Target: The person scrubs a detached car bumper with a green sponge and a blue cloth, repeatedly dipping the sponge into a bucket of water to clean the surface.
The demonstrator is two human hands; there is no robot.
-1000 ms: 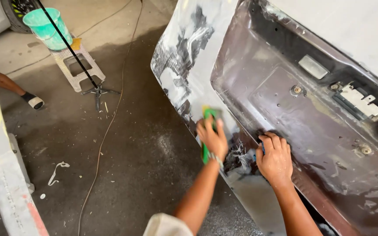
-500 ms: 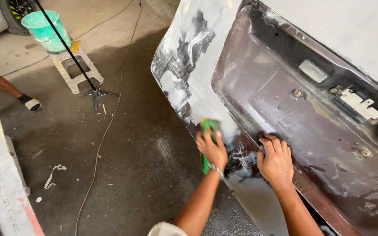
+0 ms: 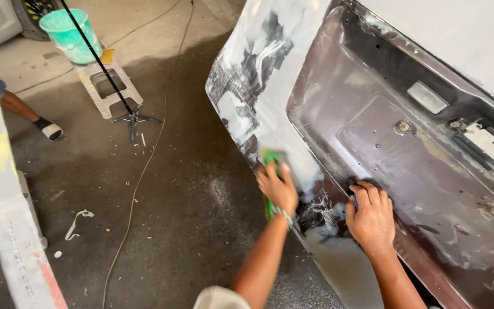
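A large dark purple car body panel with white and grey sanded patches stands tilted on the right. My left hand presses a green sanding block flat against the panel's pale sanded edge. My right hand rests with curled fingers on the panel's dark face, a little to the right of a scuffed white patch. A small blue object peeks from under its fingers; what it is I cannot tell.
A teal bucket sits on a white plastic stool at the upper left. A black stand and a cable cross the concrete floor. Another person's leg shows at the left, above a pale car part.
My left hand has slid the green block back and forth along the panel's edge, ending slightly lower and left. My right hand has stayed in place on the panel.
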